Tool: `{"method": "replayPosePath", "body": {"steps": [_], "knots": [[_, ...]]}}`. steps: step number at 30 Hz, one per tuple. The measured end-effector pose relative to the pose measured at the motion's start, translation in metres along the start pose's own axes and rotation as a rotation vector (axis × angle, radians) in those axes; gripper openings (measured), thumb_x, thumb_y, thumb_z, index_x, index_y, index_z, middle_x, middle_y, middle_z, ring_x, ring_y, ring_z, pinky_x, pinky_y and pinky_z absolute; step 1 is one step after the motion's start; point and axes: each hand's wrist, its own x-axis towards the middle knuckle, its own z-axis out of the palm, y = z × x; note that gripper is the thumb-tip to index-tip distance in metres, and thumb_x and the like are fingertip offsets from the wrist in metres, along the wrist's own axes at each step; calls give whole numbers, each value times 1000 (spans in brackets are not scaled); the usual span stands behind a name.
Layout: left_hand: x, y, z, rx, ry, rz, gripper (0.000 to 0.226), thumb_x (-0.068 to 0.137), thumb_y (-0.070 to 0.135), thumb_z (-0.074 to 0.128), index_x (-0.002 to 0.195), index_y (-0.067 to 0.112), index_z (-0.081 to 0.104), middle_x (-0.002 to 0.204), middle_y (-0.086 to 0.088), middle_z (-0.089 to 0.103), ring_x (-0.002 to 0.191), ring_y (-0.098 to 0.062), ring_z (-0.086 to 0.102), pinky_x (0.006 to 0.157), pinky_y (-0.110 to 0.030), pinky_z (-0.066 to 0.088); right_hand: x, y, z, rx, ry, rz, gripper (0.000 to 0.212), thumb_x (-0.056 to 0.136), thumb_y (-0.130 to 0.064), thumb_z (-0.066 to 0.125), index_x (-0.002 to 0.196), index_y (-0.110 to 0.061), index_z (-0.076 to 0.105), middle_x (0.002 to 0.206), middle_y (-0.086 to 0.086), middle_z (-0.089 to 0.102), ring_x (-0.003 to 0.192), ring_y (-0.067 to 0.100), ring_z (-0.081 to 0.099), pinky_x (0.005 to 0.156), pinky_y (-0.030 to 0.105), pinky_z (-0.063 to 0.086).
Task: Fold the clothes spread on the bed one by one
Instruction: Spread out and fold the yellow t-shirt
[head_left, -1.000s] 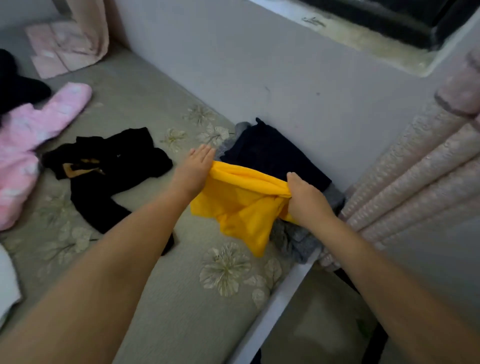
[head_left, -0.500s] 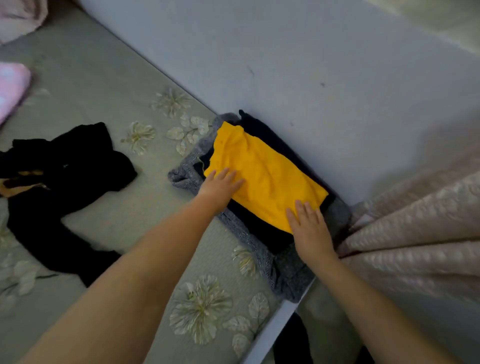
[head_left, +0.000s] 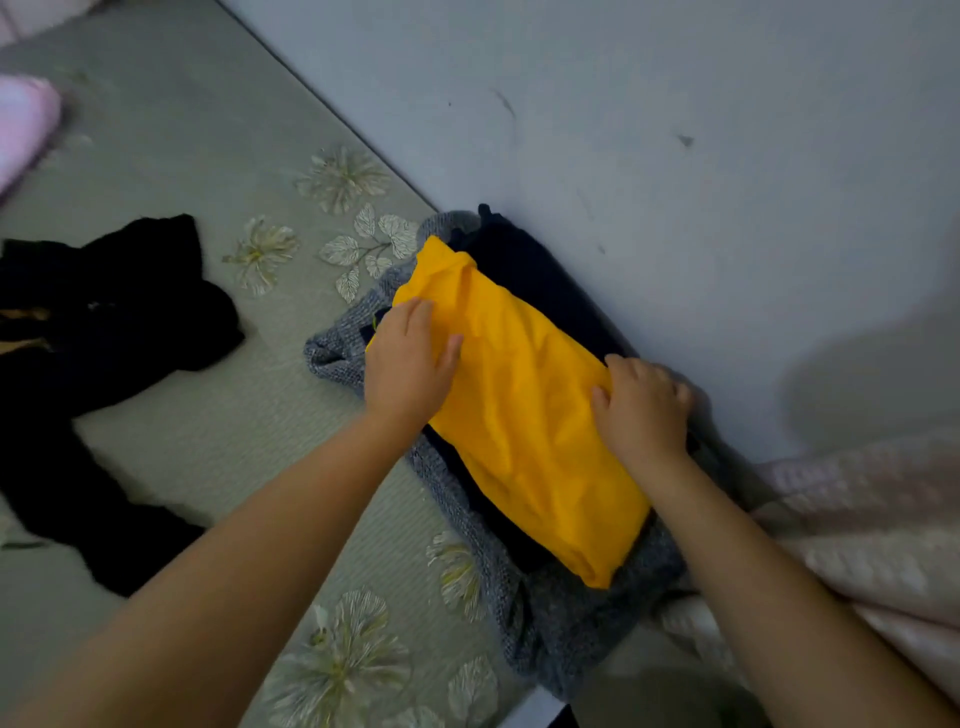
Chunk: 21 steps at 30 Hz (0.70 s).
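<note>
Two hands on the folded yellow garment, top of a stack at the bed's wall-side corner.

Nearest, the left hand (head_left: 410, 364) lies flat, fingers straight, on the yellow garment (head_left: 524, 415); the right hand (head_left: 641, 402) presses its wall-side edge, fingers bent, though whether they grip cloth cannot be told. Under the yellow garment lie a dark navy garment (head_left: 535, 280) and a grey knit (head_left: 561, 618). Left of the stack, on the bed (head_left: 218, 415), sprawls an unfolded black garment (head_left: 104, 332); beyond it, a pink item (head_left: 21, 130).

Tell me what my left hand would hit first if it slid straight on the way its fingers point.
The left hand points up and right across the yellow garment; beyond its edge comes the dark folded garment, then probably the wall.
</note>
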Motion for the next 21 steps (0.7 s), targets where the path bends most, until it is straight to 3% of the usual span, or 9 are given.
{"method": "replayPosePath", "body": {"steps": [5, 7, 8, 10, 13, 15, 17, 19, 21], "knots": [[60, 30, 1, 39, -61, -245, 74, 81, 56, 54, 134, 8, 36, 133, -12, 46, 125, -32, 40, 103, -51, 29, 12, 1, 7, 25, -26, 20, 22, 94, -31, 45, 95, -13, 59, 91, 4, 53, 95, 22, 47, 84, 33, 23], [71, 33, -4, 70, -43, -271, 38, 85, 45, 55, 105, 12, 55, 101, -9, 59, 108, -34, 51, 102, -52, 32, 8, -3, 8, 60, -20, 0, 23, 94, -29, 45, 81, -15, 56, 75, -3, 43, 85, 19, 46, 80, 32, 19], [72, 33, -6, 86, -43, -260, 18, 88, 32, 53, 83, 15, 54, 79, -5, 55, 97, -34, 53, 100, -51, 33, 6, -5, 7, 76, -15, -6, 23, 94, -28, 44, 77, -16, 54, 70, -6, 38, 82, 18, 44, 78, 32, 17], [72, 30, -9, 105, -21, -206, 22, 90, 16, 44, 69, 19, 50, 67, -2, 48, 87, -32, 53, 95, -45, 38, 1, -8, 5, 104, -5, -17, 23, 94, -25, 45, 77, -16, 57, 67, -8, 35, 77, 16, 40, 77, 31, 16], [76, 23, -10, -215, 37, -208, 21, 92, 15, 44, 73, 18, 52, 64, -2, 47, 68, -22, 48, 68, -30, 39, -4, -7, 3, 103, 81, -6, 21, 92, -19, 51, 79, -9, 65, 73, 0, 48, 77, 21, 47, 78, 32, 17], [101, 35, -8, -425, 81, -227, 21, 91, 15, 45, 71, 17, 53, 61, 4, 41, 57, -10, 39, 54, -27, 30, 4, 3, -1, 129, 295, 42, 18, 86, -11, 58, 70, -4, 65, 65, 8, 55, 69, 29, 55, 80, 36, 26], [116, 49, -5, -467, 87, -206, 16, 92, 18, 46, 88, 13, 60, 68, 5, 46, 63, -9, 41, 53, -27, 27, 10, 7, -8, 114, 526, 74, 22, 81, -13, 56, 62, -5, 63, 55, 10, 54, 56, 28, 54, 75, 39, 36], [117, 55, 4, -461, 122, -150, 19, 93, 21, 46, 99, 9, 60, 81, 1, 49, 76, -14, 44, 59, -26, 26, 4, 10, 0, 120, 540, 120, 28, 82, -17, 48, 61, -5, 61, 54, 10, 52, 53, 28, 53, 72, 34, 30], [112, 57, 16, -443, 133, -166, 21, 93, 25, 46, 100, 9, 57, 85, -1, 49, 81, -17, 43, 66, -28, 28, 1, 12, 5, 115, 528, 165, 20, 80, -11, 55, 63, -3, 62, 56, 14, 53, 57, 31, 55, 69, 34, 24]]}}
